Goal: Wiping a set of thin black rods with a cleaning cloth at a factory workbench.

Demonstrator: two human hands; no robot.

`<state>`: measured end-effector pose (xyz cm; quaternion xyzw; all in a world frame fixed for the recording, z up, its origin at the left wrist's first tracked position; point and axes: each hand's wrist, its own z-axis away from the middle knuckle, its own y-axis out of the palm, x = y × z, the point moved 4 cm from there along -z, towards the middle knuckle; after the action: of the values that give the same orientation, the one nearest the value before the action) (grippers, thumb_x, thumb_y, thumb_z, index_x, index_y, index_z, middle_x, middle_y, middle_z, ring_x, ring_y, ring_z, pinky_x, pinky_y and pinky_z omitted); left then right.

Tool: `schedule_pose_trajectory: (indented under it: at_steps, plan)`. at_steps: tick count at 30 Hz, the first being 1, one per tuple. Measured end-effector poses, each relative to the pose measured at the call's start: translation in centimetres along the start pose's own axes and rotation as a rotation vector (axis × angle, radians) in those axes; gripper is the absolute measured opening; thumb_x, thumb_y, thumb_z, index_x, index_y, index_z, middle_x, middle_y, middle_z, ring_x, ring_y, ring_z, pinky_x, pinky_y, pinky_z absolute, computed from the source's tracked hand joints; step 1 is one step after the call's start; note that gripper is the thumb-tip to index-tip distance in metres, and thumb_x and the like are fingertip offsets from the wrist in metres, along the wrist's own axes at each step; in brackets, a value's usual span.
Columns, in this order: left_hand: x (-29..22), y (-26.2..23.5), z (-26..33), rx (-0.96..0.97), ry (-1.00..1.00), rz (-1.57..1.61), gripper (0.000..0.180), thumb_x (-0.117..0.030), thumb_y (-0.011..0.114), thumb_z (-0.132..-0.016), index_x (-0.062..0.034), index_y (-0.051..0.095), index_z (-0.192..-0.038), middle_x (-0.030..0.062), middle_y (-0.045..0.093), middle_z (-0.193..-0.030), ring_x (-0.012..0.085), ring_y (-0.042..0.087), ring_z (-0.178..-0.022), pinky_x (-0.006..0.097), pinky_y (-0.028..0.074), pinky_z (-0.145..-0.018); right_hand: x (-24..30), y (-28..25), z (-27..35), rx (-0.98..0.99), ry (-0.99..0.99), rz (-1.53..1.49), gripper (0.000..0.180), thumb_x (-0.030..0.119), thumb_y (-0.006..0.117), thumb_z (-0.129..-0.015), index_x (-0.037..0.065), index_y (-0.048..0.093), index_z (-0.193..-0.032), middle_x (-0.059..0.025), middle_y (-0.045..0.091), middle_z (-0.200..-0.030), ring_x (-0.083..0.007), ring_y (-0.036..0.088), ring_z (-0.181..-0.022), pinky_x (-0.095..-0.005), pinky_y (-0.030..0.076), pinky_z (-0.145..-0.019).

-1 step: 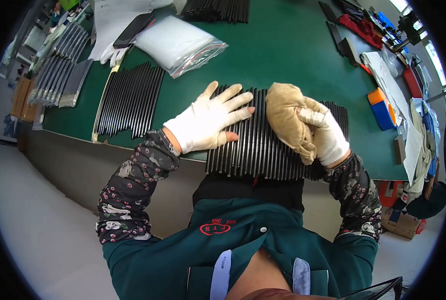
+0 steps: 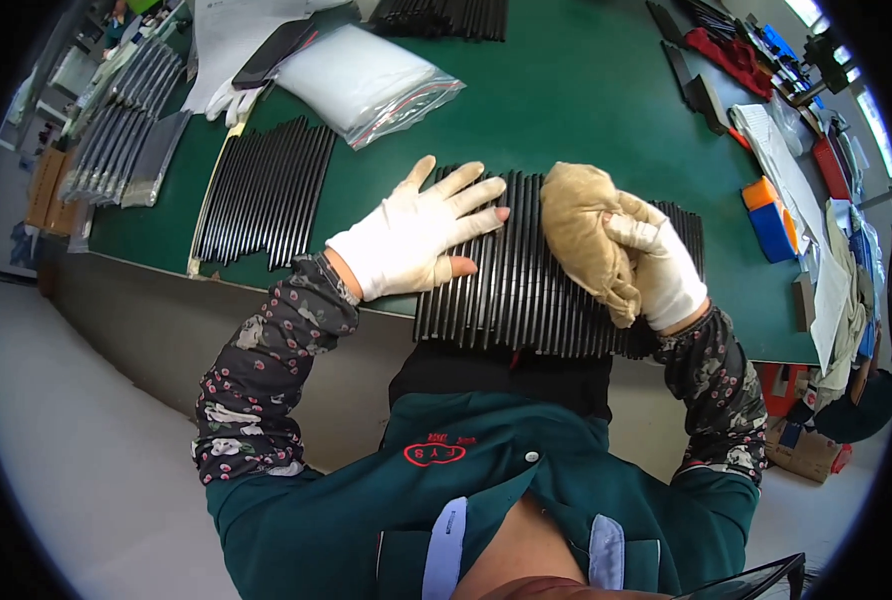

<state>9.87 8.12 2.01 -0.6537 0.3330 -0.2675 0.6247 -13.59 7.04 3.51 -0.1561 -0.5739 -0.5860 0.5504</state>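
Note:
A row of thin black rods (image 2: 509, 300) lies side by side at the table's near edge, their near ends overhanging it. My left hand (image 2: 406, 238), in a white glove with bare thumb and fingertip, lies spread on the left part of the row. In my right hand (image 2: 658, 268), gloved likewise, is a bunched tan cloth (image 2: 584, 225), gripped between thumb and fingers. The cloth rests over the right part of the row and hides some rods beneath it.
Left on the green table (image 2: 546, 90) lies a second group of black rods (image 2: 269, 190). Behind it are a clear plastic bag (image 2: 366, 85), a dark phone (image 2: 274, 54) and white gloves (image 2: 231, 102). Bagged rods (image 2: 116, 150) are at far left; an orange-and-blue block (image 2: 769, 220) stands right.
My right hand and the cloth have shifted very slightly to the right over the rods. The left hand stays spread in nearly the same place.

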Motion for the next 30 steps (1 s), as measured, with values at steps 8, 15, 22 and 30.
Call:
schedule_pose_trajectory:
  at_steps: [8,15,22,30]
  plan:
    - [1.0,0.5,2.9,-0.176,-0.055,0.054,0.073,-0.057,0.044,-0.092,-0.0108,0.033,-0.148,0.0148,0.032,-0.153,0.0374,0.031,-0.141,0.056,0.027,-0.113,0.6,-0.8,-0.8,-0.028,-0.035,0.087,0.032,0.007,0.061,-0.089,-0.006,0.058,-0.117,-0.0109,0.067,-0.101,-0.0151,0.066,-0.088,-0.0268,0.054,-0.084]
    - [-3.9,-1.3,7.0,-0.314,-0.023,0.246,0.067,-0.055,0.049,-0.091,-0.0033,0.043,-0.134,0.0196,0.048,-0.138,0.04,0.044,-0.13,0.055,0.034,-0.106,1.5,-0.9,-0.8,-0.119,-0.155,0.23,0.027,0.007,0.059,-0.09,-0.006,0.06,-0.115,-0.0099,0.067,-0.099,-0.0136,0.066,-0.085,-0.0276,0.056,-0.08]
    - [-8.0,1.8,6.1,-0.551,0.083,0.124,0.031,-0.016,0.069,-0.074,-0.0044,0.063,-0.102,0.0101,0.065,-0.101,0.0253,0.065,-0.096,0.037,0.054,-0.084,-1.9,9.3,-0.2,0.319,-1.029,1.346,0.022,0.007,0.064,-0.076,0.003,0.063,-0.097,-0.0114,0.062,-0.087,-0.0314,0.062,-0.076,-0.0384,0.053,-0.066]
    - [-8.1,2.5,6.1,-0.63,0.107,0.229,0.031,-0.007,0.068,-0.079,-0.0042,0.056,-0.107,0.0107,0.063,-0.112,0.0281,0.065,-0.098,0.038,0.056,-0.082,-2.0,10.3,-8.5,0.337,-0.924,1.743,0.014,0.018,0.06,-0.085,0.007,0.058,-0.093,-0.0115,0.06,-0.086,-0.0293,0.064,-0.077,-0.0391,0.054,-0.067]
